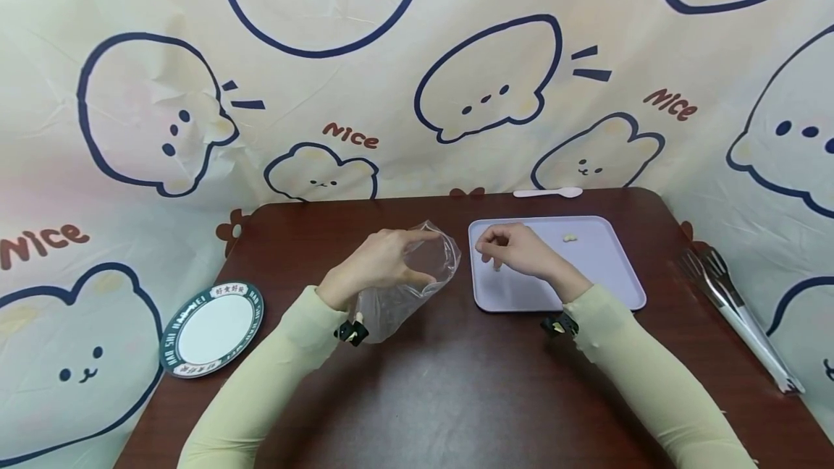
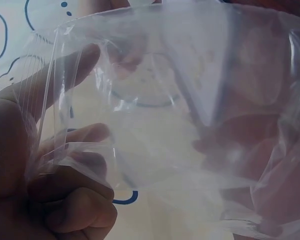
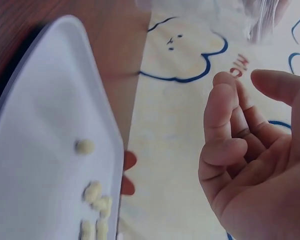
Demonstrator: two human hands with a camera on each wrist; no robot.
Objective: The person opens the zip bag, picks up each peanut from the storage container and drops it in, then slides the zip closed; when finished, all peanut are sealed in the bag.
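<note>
My left hand [image 1: 378, 259] holds a clear plastic bag [image 1: 391, 313], with thumb and index finger spread at its mouth. In the left wrist view the bag's film [image 2: 140, 155] crosses the fingers, and some of them are curled. My right hand [image 1: 524, 248] hovers over the left part of a pale lilac tray [image 1: 586, 281], its fingers loosely bent. Thumb and forefinger stand apart in the right wrist view, and nothing shows between them. Several small cream-coloured pieces [image 3: 85, 146] lie on the tray; the head view shows a few pieces [image 1: 570, 237] near its far edge.
A white spoon [image 1: 547, 192] lies at the table's far edge. To the left is a plate with a green patterned rim [image 1: 171, 349]. Wrapped forks [image 1: 743, 320] lie along the right edge. A cartoon-printed cloth [image 1: 391, 100] hangs behind the brown table [image 1: 417, 396].
</note>
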